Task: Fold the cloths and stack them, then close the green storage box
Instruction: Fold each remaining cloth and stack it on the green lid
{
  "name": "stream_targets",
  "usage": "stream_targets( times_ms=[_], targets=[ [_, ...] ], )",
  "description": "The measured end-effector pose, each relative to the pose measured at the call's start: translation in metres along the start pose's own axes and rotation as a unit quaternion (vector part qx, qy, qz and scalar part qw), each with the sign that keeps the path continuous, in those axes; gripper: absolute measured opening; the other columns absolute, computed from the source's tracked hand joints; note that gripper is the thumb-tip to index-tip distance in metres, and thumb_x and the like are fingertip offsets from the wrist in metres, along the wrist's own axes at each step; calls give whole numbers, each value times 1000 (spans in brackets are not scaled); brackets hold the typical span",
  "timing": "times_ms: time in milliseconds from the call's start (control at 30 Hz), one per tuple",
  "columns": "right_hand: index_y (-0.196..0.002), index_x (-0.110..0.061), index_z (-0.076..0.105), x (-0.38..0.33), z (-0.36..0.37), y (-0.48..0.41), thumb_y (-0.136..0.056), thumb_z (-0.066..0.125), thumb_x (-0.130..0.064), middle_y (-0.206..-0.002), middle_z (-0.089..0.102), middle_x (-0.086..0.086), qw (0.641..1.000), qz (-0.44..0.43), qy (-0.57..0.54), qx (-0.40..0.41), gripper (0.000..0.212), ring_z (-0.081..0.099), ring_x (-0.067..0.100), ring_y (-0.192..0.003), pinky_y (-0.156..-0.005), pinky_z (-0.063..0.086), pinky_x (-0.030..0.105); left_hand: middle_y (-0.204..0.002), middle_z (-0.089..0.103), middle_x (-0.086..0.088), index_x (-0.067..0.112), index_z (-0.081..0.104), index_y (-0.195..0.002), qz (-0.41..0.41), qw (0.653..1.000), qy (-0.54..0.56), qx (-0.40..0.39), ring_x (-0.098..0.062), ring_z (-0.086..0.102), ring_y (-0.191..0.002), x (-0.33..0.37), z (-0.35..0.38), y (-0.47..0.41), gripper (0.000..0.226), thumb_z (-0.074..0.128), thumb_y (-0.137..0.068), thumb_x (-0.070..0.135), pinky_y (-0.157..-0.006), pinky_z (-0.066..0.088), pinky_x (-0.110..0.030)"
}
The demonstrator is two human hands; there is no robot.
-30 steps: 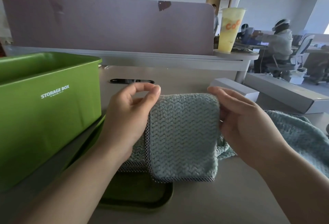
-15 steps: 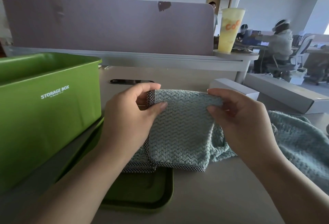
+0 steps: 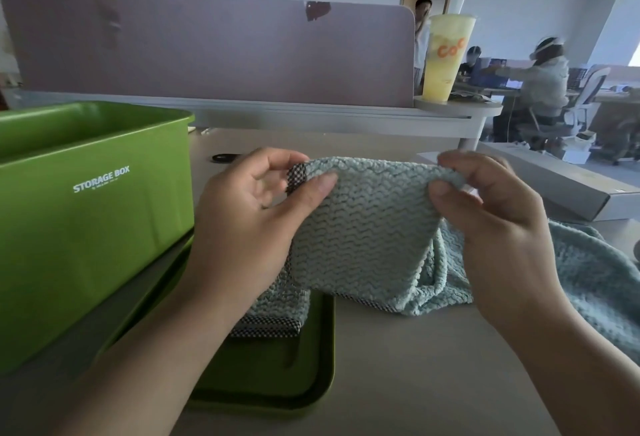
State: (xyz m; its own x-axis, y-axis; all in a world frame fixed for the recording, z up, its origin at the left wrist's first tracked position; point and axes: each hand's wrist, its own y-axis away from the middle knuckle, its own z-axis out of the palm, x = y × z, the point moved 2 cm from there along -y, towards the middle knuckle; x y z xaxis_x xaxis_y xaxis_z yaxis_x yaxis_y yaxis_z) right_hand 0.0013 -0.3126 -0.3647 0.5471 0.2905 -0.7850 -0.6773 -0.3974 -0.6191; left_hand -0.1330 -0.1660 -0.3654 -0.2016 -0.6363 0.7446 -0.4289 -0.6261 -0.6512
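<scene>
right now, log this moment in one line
phase: folding | left hand: pinches cloth top-left corner | right hand: pinches top-right corner | green storage box: open | lid: on desk, folded cloth on it

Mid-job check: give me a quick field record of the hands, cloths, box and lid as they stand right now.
held cloth: teal, lifted by its top corners, hangs down to the desk
left hand: pinches the top left corner
right hand: pinches the top right corner
folded cloth: lies on the lid, partly hidden by the left wrist
loose cloth: unfolded heap on the desk at right
box: green, open, at left
lid: off the box, flat on the desk beside it
</scene>
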Motion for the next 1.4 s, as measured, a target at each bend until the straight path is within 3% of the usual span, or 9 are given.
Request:
stream_targets(
  times_ms=[67, 167, 333, 500, 600, 800, 900, 1067, 1400],
  targets=[
    [-75, 0, 58, 3, 1, 0, -78, 61, -20, -73, 50, 8, 993, 82, -82, -19, 20, 45, 19, -72, -68, 38, 29, -60, 62, 20, 27, 66, -86, -62, 997, 38, -34, 3, 57, -57, 0, 5, 1, 28, 68, -74, 52, -57, 41, -12],
    [-87, 9, 57, 7, 7, 4, -89, 61, -24, -79, 52, 10, 968, 224, -114, -16, 34, 47, 22, -73, -68, 39, 37, -87, 75, 9, 21, 71, -92, -203, 971, 103, -67, -11, 71, -85, -7, 13, 7, 33, 62, -80, 51, -83, 54, -39],
    [-101, 3, 63, 22, 11, 9, -95, 54, -20, -84, 65, 16, 893, 401, -203, 11, 26, 66, 24, -62, -52, 56, 33, -92, 76, -12, 9, 73, -93, -490, 785, 331, -185, -24, 73, -76, -4, 23, 15, 38, 58, -85, 43, -70, 55, -33],
    [-116, -4, 60, 36, 7, 4, -96, 52, -25, -114, 69, 16, 853, 454, -256, 36, 31, 69, 29, -92, -56, 57, 35, -98, 73, -17, 8, 77, -87, -486, 753, 363, -255, -30, 69, -82, -14, 21, 13, 53, 62, -70, 56, -81, 53, -42],
    [-123, -1, 57, 36, 7, 1, -96, 47, -19, -118, 67, 16, 843, 443, -304, 13, 34, 65, 32, -106, -79, 55, 41, -86, 72, -19, 5, 76, -76, -471, 750, 395, -245, -31, 71, -73, -12, 16, 9, 50, 63, -67, 51, -77, 55, -50],
    [-100, -1, 52, 34, 7, -2, -81, 42, 7, -98, 55, 17, 842, 415, -345, -23, 23, 58, 26, -86, -70, 54, 29, -98, 71, -15, 4, 65, -105, -439, 709, 532, -146, -29, 68, -94, -28, 8, -2, 57, 55, -81, 55, -89, 49, -48],
    [-94, -4, 51, 31, 10, 1, -68, 41, 9, -96, 56, 14, 855, 420, -288, -94, 31, 60, 23, -79, -61, 55, 27, -118, 67, -21, 0, 64, -115, -414, 727, 526, -151, -36, 64, -108, -28, 10, -3, 64, 51, -86, 54, -97, 47, -50],
    [-103, 4, 59, 27, 12, 5, -64, 40, 5, -96, 66, 16, 865, 411, -231, -173, 43, 64, 25, -79, -69, 52, 34, -104, 74, -10, 9, 69, -108, -387, 848, 324, -162, -26, 72, -93, -26, 19, 4, 33, 59, -83, 28, -81, 54, -42],
    [-115, -28, 63, 23, 6, -1, -86, 52, 3, -96, 72, 8, 955, 254, -146, -49, 44, 68, 19, -83, -63, 50, 31, -118, 67, 18, 38, 60, -121, -177, 968, 128, -126, -7, 60, -115, -25, 24, 10, 34, 55, -88, 33, -105, 41, -42]
  ],
)
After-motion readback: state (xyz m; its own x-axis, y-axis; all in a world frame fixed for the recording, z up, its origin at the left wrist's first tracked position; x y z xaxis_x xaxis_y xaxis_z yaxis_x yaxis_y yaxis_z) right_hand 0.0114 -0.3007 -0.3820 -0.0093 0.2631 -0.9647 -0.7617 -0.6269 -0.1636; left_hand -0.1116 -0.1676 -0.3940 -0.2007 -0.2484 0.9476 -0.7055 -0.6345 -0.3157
